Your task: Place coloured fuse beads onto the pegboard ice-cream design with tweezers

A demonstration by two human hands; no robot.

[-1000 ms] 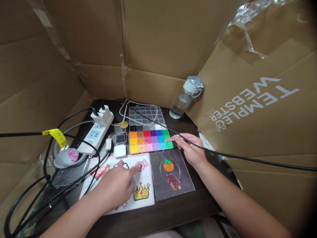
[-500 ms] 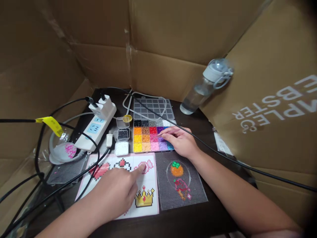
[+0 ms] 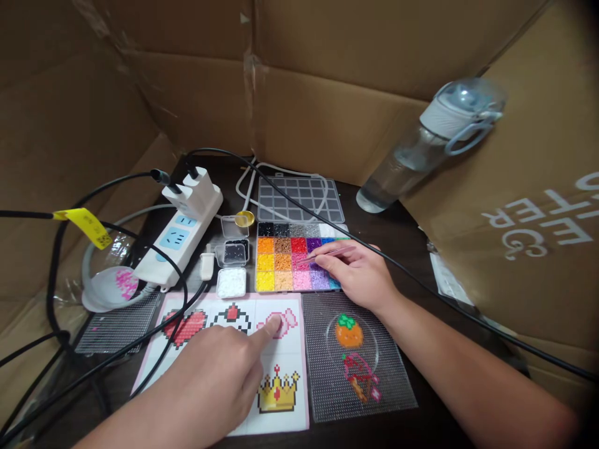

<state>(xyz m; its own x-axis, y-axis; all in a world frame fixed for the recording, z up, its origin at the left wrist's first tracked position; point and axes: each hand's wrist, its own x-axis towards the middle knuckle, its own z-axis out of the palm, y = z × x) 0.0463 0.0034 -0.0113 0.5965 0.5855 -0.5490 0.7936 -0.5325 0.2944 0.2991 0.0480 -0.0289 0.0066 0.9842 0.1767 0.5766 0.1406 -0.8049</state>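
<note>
Over the pink-bordered white paper sheet (image 3: 286,348), our left hand (image 3: 219,368) points palm-down onto a pink candy picture (image 3: 291,318), any hold underneath unclear; beyond, our right hand (image 3: 364,274), angled inward, pinches slim pink tweezers (image 3: 336,252) above the clear-plastic, many-coloured bead box (image 3: 299,290).

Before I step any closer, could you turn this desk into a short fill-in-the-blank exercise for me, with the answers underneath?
1. The left hand points at a printed ____ pixel-art candy.
2. The right hand holds slim pink tweezers over a compartmented plastic bead tray, which sits to the ____ of the white rectangular power strip.
3. The gem at the centre of the printed golden crown is ____.

Missing words: pink; right; red.
</note>
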